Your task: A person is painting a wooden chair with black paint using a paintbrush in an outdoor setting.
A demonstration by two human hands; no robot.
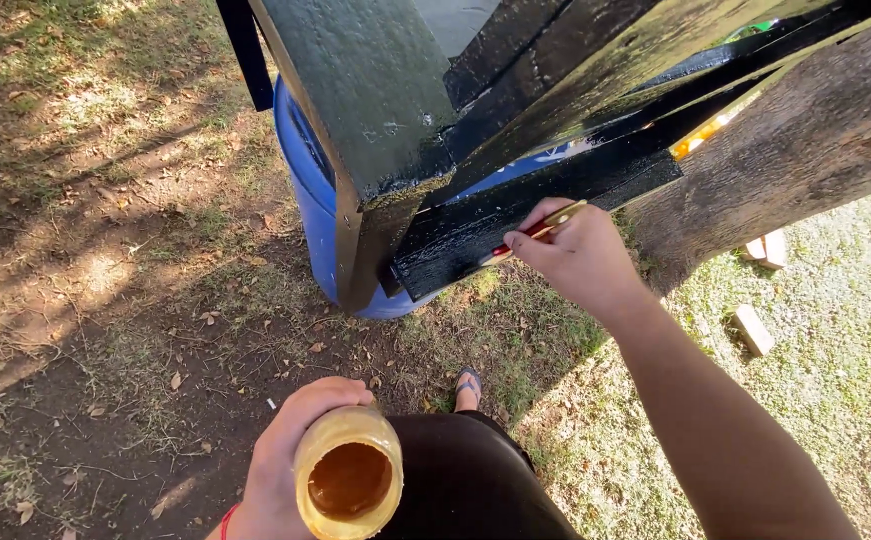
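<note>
Nearest the camera, the left hand [280,465] wraps its fingers around a cut-open yellowish plastic jar [348,485], held upright low in the view; the jar holds a brown liquid whose surface shows through the open top. A red band [226,520] circles that wrist. Just beside the jar lies the person's dark-clad leg [465,480], and beyond it a foot in a sandal [468,384] rests on the dirt and thin grass [135,300], which is scattered with dry leaves. Further out, the right hand [573,255] reaches forward with its fingers pinched together on a thin paintbrush [540,229], whose pale handle sticks up past the knuckles and whose tip touches a black-painted wooden board [515,215]. That board is part of a larger black wooden frame [385,90] leaning over a blue plastic barrel [310,190]. To the right stands a rough, unpainted tree trunk [785,150], and near its base a few small wooden blocks [755,328] lie on the sunlit grass.
</note>
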